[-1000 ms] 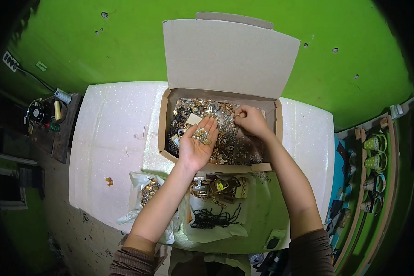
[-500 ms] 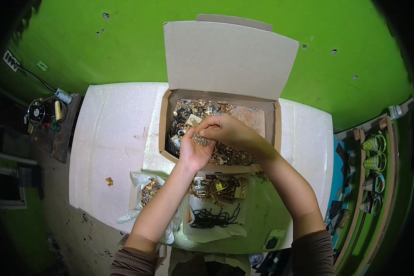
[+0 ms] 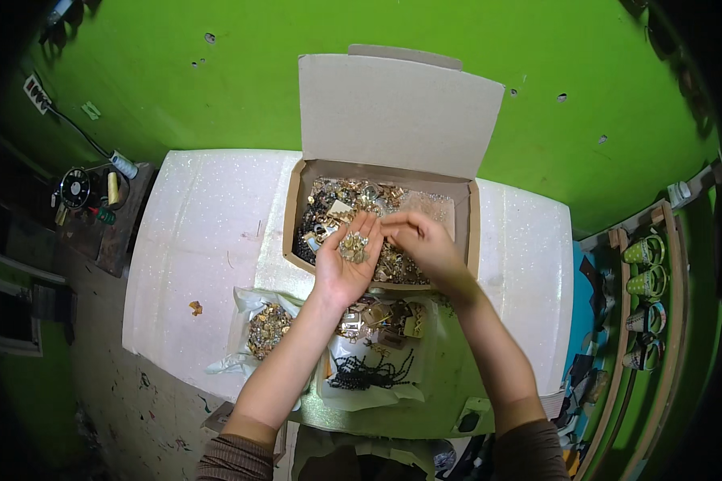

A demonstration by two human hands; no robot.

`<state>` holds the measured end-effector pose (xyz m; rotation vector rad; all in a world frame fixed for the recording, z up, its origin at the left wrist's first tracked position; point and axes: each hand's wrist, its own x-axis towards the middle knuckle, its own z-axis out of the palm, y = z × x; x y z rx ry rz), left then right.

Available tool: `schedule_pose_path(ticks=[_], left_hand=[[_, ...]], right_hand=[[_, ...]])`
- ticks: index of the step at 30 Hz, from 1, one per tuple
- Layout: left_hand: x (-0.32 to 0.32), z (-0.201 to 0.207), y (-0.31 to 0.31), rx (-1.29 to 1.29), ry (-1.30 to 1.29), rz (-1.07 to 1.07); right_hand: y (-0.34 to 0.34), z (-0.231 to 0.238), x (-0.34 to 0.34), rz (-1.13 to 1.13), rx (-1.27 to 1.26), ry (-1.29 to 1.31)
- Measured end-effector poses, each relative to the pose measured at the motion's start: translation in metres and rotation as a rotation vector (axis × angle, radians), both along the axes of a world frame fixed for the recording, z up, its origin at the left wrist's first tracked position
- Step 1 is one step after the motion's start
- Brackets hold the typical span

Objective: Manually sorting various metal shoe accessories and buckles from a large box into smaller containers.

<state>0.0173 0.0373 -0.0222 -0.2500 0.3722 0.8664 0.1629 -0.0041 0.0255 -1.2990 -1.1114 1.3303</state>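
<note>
My left hand (image 3: pixel 343 279) is palm up over the cardboard box (image 3: pixel 472 228), bearing a small heap of shiny, clear and pale gold ornament pieces (image 3: pixel 353 247). Its fingers point away from me. Beside those fingertips is my right hand (image 3: pixel 427 250), with its fingers bent and drawn together. Anything small between them is too hard to make out. Beneath both hands, the box contains mixed jewelry parts (image 3: pixel 359 192) in gold, black and silver, partly covered by the hands. Its lid (image 3: pixel 401 112) stands raised at the back.
Nearer me, a white plastic bag (image 3: pixel 249 301) holds beads, left of a lined tray (image 3: pixel 409 394) with metal ornaments and black bead strings (image 3: pixel 369 370). A small orange-brown scrap (image 3: pixel 195 308) lies on the sparkly white tabletop (image 3: pixel 204 232). A wooden rack (image 3: pixel 672 297) stands at right.
My right hand has moved right, off the left palm, and the left fingers have straightened. The pieces on the palm now show plainly. The whole view has shifted slightly.
</note>
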Motion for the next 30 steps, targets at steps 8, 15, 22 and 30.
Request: schedule_pose_path(ticks=[8, 15, 22, 30], left_hand=[[-0.053, 0.018, -0.063, -0.047, -0.051, 0.082], [-0.122, 0.009, -0.11, -0.12, -0.023, 0.067], [-0.177, 0.009, -0.117, -0.074, 0.01, 0.018], [-0.226, 0.001, -0.116, 0.108, 0.099, -0.047]], right_hand=[[-0.087, -0.012, -0.051, -0.054, -0.019, 0.257], [-0.132, -0.042, -0.103, 0.009, -0.083, 0.167], [-0.138, -0.026, -0.163, -0.035, -0.124, 0.207], [-0.133, -0.007, -0.247, -0.1, 0.125, -0.542]])
